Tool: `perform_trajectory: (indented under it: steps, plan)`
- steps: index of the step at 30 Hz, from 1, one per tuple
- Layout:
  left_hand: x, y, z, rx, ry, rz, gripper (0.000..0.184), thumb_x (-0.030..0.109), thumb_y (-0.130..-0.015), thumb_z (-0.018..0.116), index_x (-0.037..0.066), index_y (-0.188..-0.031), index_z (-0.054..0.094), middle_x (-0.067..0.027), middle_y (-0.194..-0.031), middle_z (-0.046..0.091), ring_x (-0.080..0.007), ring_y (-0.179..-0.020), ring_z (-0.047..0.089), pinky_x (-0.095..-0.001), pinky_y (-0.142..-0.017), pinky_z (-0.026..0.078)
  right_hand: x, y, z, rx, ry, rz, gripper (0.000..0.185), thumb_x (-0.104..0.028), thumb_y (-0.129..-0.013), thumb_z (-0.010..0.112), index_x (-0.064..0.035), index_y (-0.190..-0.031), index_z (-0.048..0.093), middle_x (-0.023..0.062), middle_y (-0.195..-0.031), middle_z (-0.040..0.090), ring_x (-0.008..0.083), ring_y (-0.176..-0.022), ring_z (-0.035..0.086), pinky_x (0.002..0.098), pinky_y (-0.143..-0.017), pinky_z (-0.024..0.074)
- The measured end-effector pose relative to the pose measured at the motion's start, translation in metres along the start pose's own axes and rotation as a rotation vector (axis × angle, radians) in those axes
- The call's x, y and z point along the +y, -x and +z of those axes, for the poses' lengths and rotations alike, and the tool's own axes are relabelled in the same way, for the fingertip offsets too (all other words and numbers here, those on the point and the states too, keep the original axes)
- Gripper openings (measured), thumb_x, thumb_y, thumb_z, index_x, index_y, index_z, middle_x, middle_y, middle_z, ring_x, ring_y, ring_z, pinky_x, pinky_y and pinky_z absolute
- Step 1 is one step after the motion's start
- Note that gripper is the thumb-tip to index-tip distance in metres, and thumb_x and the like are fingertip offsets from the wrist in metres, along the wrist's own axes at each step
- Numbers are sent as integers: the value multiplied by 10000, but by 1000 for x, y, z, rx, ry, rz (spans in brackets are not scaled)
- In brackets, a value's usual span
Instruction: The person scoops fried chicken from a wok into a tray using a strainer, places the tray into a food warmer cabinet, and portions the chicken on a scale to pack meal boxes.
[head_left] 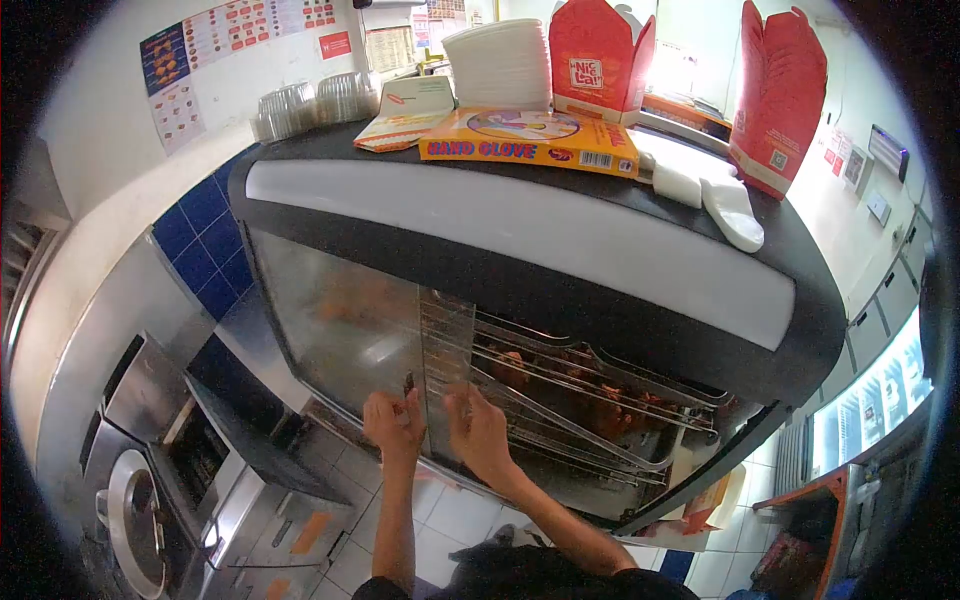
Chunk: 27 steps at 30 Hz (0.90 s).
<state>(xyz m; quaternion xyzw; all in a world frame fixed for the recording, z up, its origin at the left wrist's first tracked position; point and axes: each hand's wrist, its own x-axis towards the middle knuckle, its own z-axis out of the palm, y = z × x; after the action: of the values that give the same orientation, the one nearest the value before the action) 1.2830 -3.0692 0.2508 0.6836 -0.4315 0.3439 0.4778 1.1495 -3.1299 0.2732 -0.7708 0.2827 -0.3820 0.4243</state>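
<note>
A heated display cabinet with a black top fills the middle of the head view. Its sliding glass door covers the left part, and the right part stands uncovered. My left hand is closed at a small dark handle on the glass. Close beside it, my right hand has its fingers curled at the right edge of the glass; the fingertips are partly hidden. Inside, wire racks hold reddish-brown pieces of food, seen through the gap.
On the cabinet top are a yellow hand glove box, white foam containers, red cartons, clear plastic lids and a white rolled item. Steel kitchen equipment and a round pan are at left.
</note>
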Motion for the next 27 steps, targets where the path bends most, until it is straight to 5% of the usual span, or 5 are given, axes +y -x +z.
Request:
perform_trajectory:
  steps: [8,13,18,23,27]
  plan:
    - [3,8,1,-10,22,-143,313,189,-842,714,68,-708,458,-42,-650,421,-198,-577,415,-335,-547,321,11,6,-16,197,-14,-147,205,-203,-913,611,-8,-950,663,104,-614,626,152,-459,603,296,-454,450]
    - [31,7,-13,88,226,-263,257,220,-864,676,66,-755,501,-47,-704,467,-200,-626,442,-350,-582,349,-3,59,-93,157,-90,261,145,-135,-917,595,-10,-966,649,96,-754,668,116,-549,622,254,-471,456]
    - [108,25,8,-155,555,208,197,262,-874,614,104,-991,608,-109,-1044,600,-286,-993,570,-458,-885,431,-10,146,-144,585,34,238,160,-109,-956,525,8,-1051,579,93,-873,658,104,-613,613,233,-508,483]
    - [162,40,61,-53,403,415,421,348,-892,505,186,-1279,539,-98,-1443,392,-328,-1400,251,-587,-1145,76,21,254,-172,698,309,303,118,-50,-938,521,14,-1033,547,85,-865,619,80,-674,565,233,-544,487]
    - [190,51,59,-80,399,430,448,358,-903,462,172,-1311,491,-98,-1459,362,-349,-1408,221,-609,-1133,57,38,316,-200,875,177,629,105,-53,-898,547,-4,-988,569,95,-798,641,122,-638,601,253,-565,473]
